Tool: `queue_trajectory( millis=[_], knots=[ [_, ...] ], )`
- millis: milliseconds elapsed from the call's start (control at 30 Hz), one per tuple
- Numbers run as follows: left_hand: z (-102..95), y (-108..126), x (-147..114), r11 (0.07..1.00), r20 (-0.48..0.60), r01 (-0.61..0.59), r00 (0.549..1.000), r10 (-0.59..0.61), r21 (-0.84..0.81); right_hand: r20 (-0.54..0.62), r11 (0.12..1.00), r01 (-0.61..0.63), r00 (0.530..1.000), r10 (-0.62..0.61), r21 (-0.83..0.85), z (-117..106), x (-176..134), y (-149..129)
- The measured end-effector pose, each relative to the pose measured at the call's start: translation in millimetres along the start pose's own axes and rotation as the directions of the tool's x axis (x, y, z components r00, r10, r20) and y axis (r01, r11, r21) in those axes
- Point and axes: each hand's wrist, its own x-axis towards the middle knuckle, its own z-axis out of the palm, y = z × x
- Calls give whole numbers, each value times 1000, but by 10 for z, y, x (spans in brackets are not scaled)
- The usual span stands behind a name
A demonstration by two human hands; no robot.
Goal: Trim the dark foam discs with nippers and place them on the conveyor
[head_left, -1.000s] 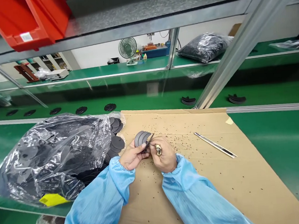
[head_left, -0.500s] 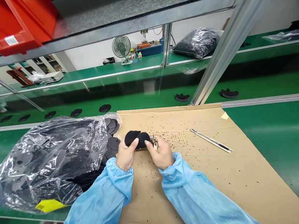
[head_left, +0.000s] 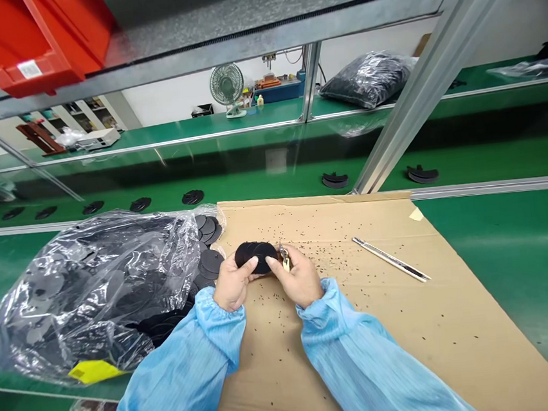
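Observation:
Between my two hands is a small overlapping stack of round black discs [head_left: 256,257], held above the cardboard. My left hand [head_left: 233,283] pinches the stack's left side, its thumb on the front face. With thumb and fingers closed, my right hand [head_left: 299,277] grips the right side. A small pair of nippers [head_left: 285,257] with pale handles is also tucked in my right hand, jaws pointing up. Just left of my left hand, more loose black discs [head_left: 211,261] spill from a clear plastic bag [head_left: 83,288] full of them.
A cardboard sheet [head_left: 387,324] scattered with tiny black bits covers the bench. A white-edged craft knife [head_left: 391,259] lies on its right part. Small piles of black discs [head_left: 192,196] line the green strip behind. A metal post [head_left: 436,80] and a red bin [head_left: 45,40] stand beyond.
The discs, fanned apart half a second ago, now overlap more closely in one stack. My hands have shifted very slightly; the nippers stay in my right hand.

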Motion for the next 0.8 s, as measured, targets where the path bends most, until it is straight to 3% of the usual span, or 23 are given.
queue_trajectory(
  millis=[167, 433, 667, 800],
  knots=[
    [22, -4, -15, 1000, 25, 24, 999, -24, -10, 68, 963, -112, 993, 98, 244, -4, 36, -12],
    [33, -43, -2, 993, 37, -114, 993, 113, 20, 96, 874, -259, 966, 241, 411, 15, 48, -23],
    [43, -23, -9, 992, 62, -121, 991, 119, 40, 47, 911, -260, 965, 258, 319, 13, 41, -31],
    [43, -55, -25, 991, 47, -124, 991, 121, 60, 57, 946, -205, 979, 198, 252, 35, 22, 7]
  ],
)
